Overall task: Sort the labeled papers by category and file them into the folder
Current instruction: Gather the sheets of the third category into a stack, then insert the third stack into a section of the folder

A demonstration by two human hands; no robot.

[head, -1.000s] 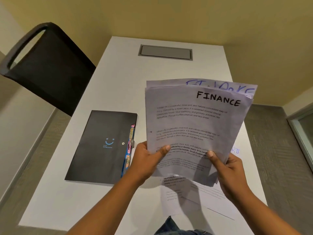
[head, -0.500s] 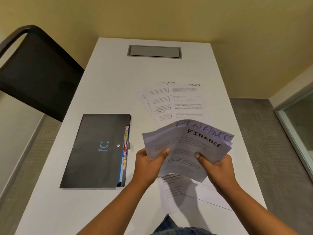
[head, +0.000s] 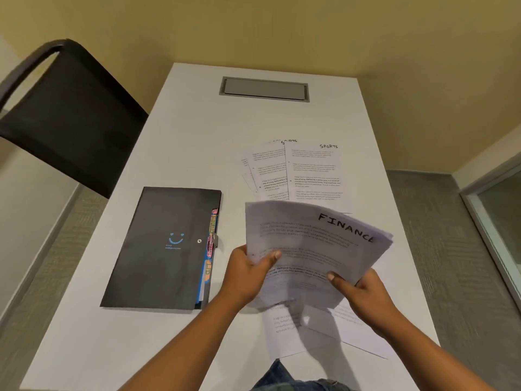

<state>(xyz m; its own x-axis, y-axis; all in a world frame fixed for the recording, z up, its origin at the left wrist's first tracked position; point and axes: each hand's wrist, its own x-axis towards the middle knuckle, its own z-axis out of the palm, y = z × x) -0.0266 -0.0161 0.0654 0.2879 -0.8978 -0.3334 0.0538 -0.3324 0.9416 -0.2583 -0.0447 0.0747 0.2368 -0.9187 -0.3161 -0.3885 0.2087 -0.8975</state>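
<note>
Both hands hold one stack of papers point(head: 310, 244) just above the table point(head: 183, 142), near its front edge; the top sheet reads FINANCE in black marker at its upper right corner. The left hand point(head: 245, 275) grips the stack's lower left edge, thumb curled over the top sheet and fingers hidden beneath; the right hand point(head: 363, 294) pinches the lower right edge the same way, thumb on top and fingers under the sheets. The stack tilts, its far right corner fanned so several sheet edges show.

Beyond the stack, a second group of sheets point(head: 313, 176) lies flat on the table, loosely fanned, two of them headed SPORTS; its near edge is covered by the held stack. More sheets point(head: 284, 334) lie on the table under the hands, partly in shadow; their labels cannot be read.

The folder point(head: 163, 249), black with a small blue smile mark and a snap button, lies closed to the left of the hands, apart from the papers; coloured tabs point(head: 211, 244) stick out along its right edge, their lettering too small to read surely.

A grey panel point(head: 263, 88) is set into the table's far end; a black chair point(head: 67, 108) stands at the left side.
</note>
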